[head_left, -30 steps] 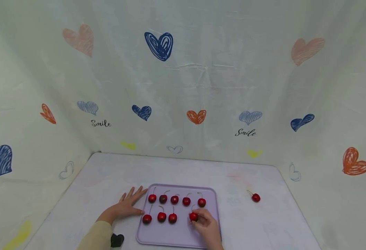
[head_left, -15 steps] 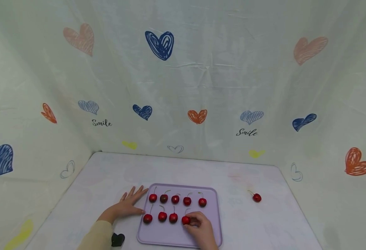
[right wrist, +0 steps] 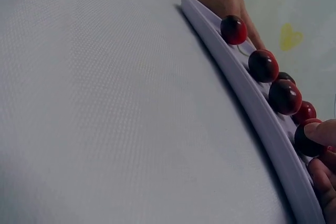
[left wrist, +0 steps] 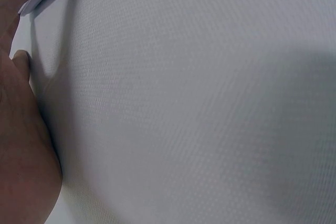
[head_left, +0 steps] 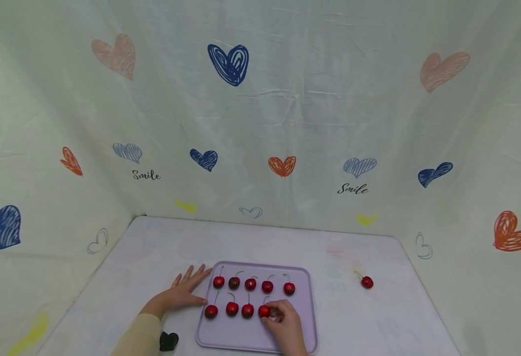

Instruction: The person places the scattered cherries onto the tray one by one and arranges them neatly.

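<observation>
On a lilac tray (head_left: 238, 338) red cherries with stems lie in two rows. My right hand (head_left: 287, 324) pinches the rightmost cherry (head_left: 264, 311) of the near row between thumb and fingers, down at the tray. In the right wrist view the thumb (right wrist: 321, 131) lies against that cherry (right wrist: 307, 141). My left hand (head_left: 181, 295) is spread flat with straight fingers at the tray's left edge, its thumb touching the rim. Only part of the left hand (left wrist: 23, 145) shows in the left wrist view. One loose cherry (head_left: 367, 282) lies on the table, right of the tray.
A black heart-shaped item (head_left: 168, 341) lies near the left forearm. The white table (head_left: 349, 321) ends at a pale curtain (head_left: 260, 123) printed with hearts, which surrounds it at the back and both sides.
My right hand has moved a little left along the near row with its cherry, beside the other cherries there, then stayed almost still. The left hand keeps its place at the tray.
</observation>
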Demonstrator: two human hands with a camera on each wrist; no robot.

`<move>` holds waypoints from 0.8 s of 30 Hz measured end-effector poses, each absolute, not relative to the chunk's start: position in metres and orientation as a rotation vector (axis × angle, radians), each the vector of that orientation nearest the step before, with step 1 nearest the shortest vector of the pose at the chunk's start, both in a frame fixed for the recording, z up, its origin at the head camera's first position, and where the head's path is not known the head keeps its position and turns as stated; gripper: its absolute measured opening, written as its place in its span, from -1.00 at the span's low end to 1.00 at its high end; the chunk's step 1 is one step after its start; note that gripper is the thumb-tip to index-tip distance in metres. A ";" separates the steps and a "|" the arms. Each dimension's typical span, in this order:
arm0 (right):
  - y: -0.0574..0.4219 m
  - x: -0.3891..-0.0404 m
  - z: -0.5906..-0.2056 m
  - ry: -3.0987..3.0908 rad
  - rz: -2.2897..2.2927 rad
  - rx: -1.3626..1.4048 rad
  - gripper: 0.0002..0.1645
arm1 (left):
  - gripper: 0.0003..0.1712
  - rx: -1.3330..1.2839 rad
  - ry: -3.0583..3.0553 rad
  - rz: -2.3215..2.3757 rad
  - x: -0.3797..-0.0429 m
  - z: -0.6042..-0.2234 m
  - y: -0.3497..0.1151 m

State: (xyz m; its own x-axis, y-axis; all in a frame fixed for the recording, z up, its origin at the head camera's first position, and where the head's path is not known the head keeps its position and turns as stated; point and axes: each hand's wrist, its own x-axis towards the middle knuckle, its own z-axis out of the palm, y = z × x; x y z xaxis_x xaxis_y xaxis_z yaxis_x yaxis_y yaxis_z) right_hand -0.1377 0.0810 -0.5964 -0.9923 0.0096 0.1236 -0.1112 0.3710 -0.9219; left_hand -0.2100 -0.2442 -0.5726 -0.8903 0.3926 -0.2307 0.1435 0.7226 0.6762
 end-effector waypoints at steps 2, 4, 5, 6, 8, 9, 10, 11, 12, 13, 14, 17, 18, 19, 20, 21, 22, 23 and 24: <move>0.081 -0.138 -0.597 -2.512 1.685 0.095 -0.66 | 0.06 0.404 2.562 0.951 -0.210 -0.568 -0.242; 0.080 -0.138 -0.597 -2.515 1.670 0.093 -0.66 | 0.05 0.397 2.560 0.953 -0.208 -0.564 -0.241; 0.080 -0.138 -0.597 -2.517 1.665 0.092 -0.65 | 0.05 0.390 2.564 0.950 -0.208 -0.563 -0.240; 0.080 -0.138 -0.597 -2.520 1.660 0.090 -0.65 | 0.04 0.387 2.565 0.938 -0.207 -0.561 -0.240; 0.080 -0.138 -0.597 -2.524 1.661 0.079 -0.65 | 0.04 0.385 2.569 0.918 -0.207 -0.560 -0.240; 0.081 -0.138 -0.597 -2.523 1.667 0.073 -0.65 | 0.04 0.383 2.572 0.914 -0.207 -0.560 -0.240; 0.081 -0.138 -0.597 -2.525 1.671 0.068 -0.65 | 0.03 0.382 2.572 0.915 -0.207 -0.560 -0.239; 0.081 -0.137 -0.597 -2.528 1.677 0.061 -0.65 | 0.04 0.378 2.573 0.912 -0.207 -0.561 -0.239; 0.081 -0.137 -0.597 -2.527 1.683 0.058 -0.65 | 0.04 0.375 2.574 0.907 -0.208 -0.562 -0.239; 0.081 -0.137 -0.597 -2.527 1.688 0.055 -0.65 | 0.04 0.371 2.574 0.907 -0.208 -0.562 -0.240; 0.082 -0.137 -0.597 -2.525 1.693 0.056 -0.65 | 0.05 0.369 2.573 0.909 -0.208 -0.563 -0.240; 0.082 -0.137 -0.597 -2.524 1.699 0.063 -0.65 | 0.05 0.363 2.570 0.908 -0.209 -0.563 -0.240; 0.082 -0.137 -0.597 -2.522 1.701 0.068 -0.65 | 0.05 0.364 2.570 0.909 -0.209 -0.563 -0.240; 0.082 -0.137 -0.597 -2.521 1.703 0.069 -0.65 | 0.05 0.367 2.569 0.915 -0.209 -0.562 -0.240; 0.082 -0.136 -0.597 -2.522 1.705 0.072 -0.65 | 0.05 0.372 2.568 0.917 -0.208 -0.562 -0.240; 0.083 -0.136 -0.597 -2.525 1.704 0.072 -0.65 | 0.04 0.376 2.568 0.918 -0.208 -0.562 -0.240; 0.083 -0.136 -0.597 -2.528 1.705 0.075 -0.66 | 0.04 0.375 2.568 0.916 -0.208 -0.562 -0.240; 0.083 -0.136 -0.596 -2.532 1.708 0.074 -0.66 | 0.04 0.379 2.569 0.918 -0.207 -0.561 -0.240; 0.083 -0.136 -0.596 -2.535 1.711 0.072 -0.66 | 0.04 0.381 2.569 0.919 -0.206 -0.560 -0.240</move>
